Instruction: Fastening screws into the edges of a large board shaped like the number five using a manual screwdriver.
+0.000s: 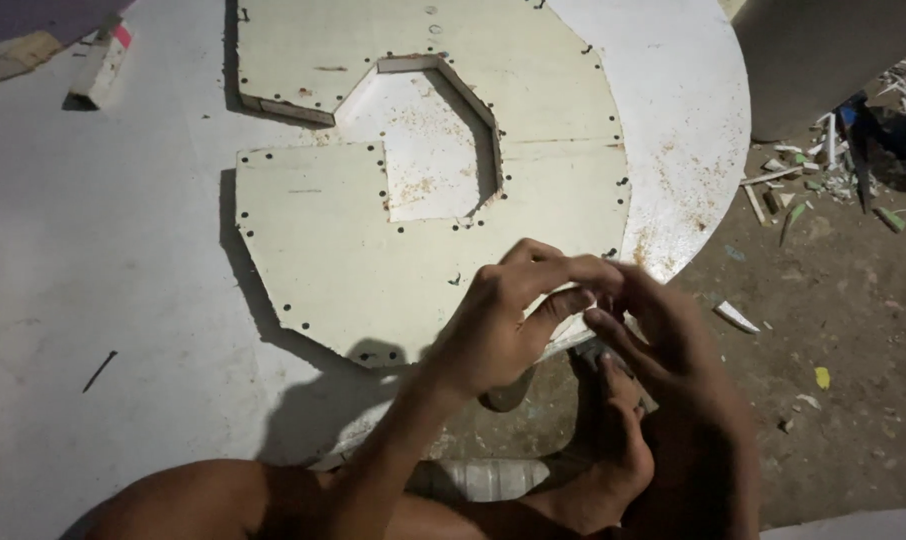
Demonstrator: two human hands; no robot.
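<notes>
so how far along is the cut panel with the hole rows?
Done: the pale round panel already has its angular cutout and dark holes along most edges. In hand: the left hand and right hand meet at its near rim, fingers pinched; what they pinch is too small to tell. Left: can't say. Offcuts lie on the dirt floor.

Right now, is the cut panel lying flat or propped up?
Flat. The cut panel lies face-up on the round white board, casting only a thin shadow along its left edge; both hands meet at its near edge.
</notes>
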